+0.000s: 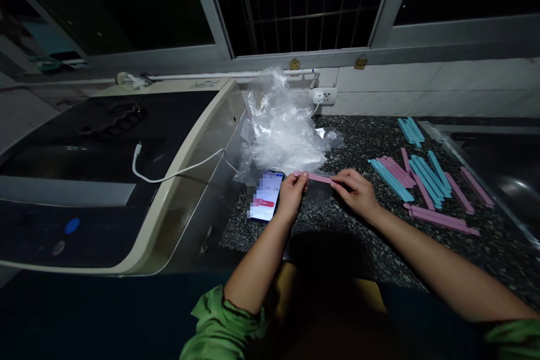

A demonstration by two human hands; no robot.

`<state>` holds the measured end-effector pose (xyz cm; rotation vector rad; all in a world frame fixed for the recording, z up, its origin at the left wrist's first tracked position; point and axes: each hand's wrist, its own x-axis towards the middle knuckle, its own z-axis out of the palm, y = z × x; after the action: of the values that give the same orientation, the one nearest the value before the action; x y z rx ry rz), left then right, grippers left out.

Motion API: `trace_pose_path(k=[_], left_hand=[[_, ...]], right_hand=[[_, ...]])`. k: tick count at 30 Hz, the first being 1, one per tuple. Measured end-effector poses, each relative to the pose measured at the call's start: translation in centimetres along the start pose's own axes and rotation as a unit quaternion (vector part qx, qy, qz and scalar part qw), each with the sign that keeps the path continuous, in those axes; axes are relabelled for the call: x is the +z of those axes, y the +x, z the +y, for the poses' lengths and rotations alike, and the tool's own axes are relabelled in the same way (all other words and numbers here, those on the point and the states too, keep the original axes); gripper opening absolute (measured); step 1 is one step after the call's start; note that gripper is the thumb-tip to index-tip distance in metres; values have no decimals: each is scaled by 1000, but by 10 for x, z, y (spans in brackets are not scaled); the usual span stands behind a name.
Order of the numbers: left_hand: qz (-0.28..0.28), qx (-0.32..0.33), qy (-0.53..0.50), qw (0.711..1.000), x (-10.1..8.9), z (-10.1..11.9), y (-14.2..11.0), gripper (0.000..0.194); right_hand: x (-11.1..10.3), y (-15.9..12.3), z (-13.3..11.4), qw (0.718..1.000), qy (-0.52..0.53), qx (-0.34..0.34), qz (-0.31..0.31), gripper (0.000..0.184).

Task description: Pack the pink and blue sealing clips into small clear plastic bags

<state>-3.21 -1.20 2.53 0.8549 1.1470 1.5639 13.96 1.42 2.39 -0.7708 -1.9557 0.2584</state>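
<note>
One pink strip (319, 178), lying left to right at frame centre, is pinched at its ends by left hand (292, 196) and right hand (356, 192); both equally near.

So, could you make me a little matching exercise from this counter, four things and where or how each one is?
Things:
1. Phone
2. Clear plastic
3. White cable
4. One pink strip

Places and states:
A. Draped over the machine
B. Held by the left hand and right hand
C. Screen lit, face up
D. Crumpled in a heap

Right pairs: 1-C, 2-D, 3-A, 4-B
</note>
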Motion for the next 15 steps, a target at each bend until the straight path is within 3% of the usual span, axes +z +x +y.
trace_pose_path(k=[2,5,9,11,15], left_hand=[[2,-12,-19,1000,0,0,1,42],[-7,-15,-28,999,0,-1,1,44],[-34,16,-5,999,0,0,0,40],[-41,25,6,999,-1,2,-1,39],[-48,25,10,998,0,4,-2,38]], right_hand=[[-1,1,-1,999,21,33,2,13],[-4,4,-1,987,72,140,2,25],[-6,6,1,953,120,267,-79,29],[-6,6,1,942,136,289,-106,31],[-6,6,0,936,152,303,-96,33]])
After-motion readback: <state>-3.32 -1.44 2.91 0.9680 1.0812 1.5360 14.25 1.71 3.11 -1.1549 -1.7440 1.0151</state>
